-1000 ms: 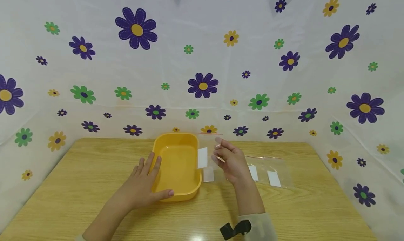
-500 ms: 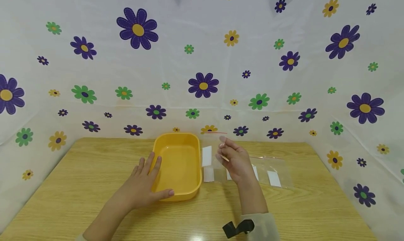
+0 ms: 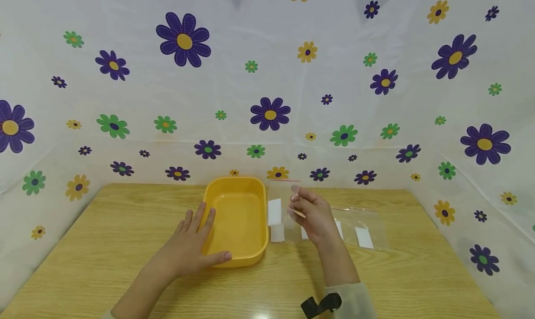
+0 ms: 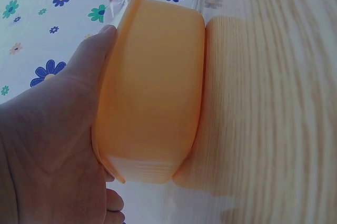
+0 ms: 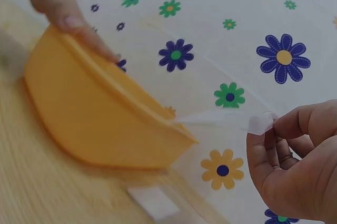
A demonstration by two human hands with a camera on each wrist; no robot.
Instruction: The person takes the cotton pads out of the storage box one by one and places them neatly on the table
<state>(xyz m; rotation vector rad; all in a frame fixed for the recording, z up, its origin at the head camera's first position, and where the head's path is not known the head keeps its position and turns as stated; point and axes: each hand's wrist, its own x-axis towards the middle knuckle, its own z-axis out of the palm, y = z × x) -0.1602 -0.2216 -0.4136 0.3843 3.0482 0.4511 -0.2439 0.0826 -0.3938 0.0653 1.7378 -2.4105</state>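
Note:
Spread across the left side of a yellow plastic tub [image 3: 236, 258] is my left hand [image 3: 190, 244], its fingers straight at the rim and its thumb over the near edge. My right hand [image 3: 315, 217] pinches the side of a clear zip bag [image 3: 284, 193] with a red seal line. Inside that bag shows a white rectangular piece [image 3: 274, 211]. The bag hangs just right of the tub's rim, overlapping other bags lying below it. In the right wrist view, the thumb and fingers of my right hand [image 5: 295, 155] hold the bag's edge close to the tub.
Several more clear zip bags with white pieces, such as the rightmost bag [image 3: 378, 231], lie on the wooden table [image 3: 138, 217] right of the tub. A flower-print cloth [image 3: 234, 87] hangs behind and at both sides.
My right hand has moved slightly right with the zip bag, away from over the tub's rim, and the bag now hangs a little lower. My left hand stays on the tub.

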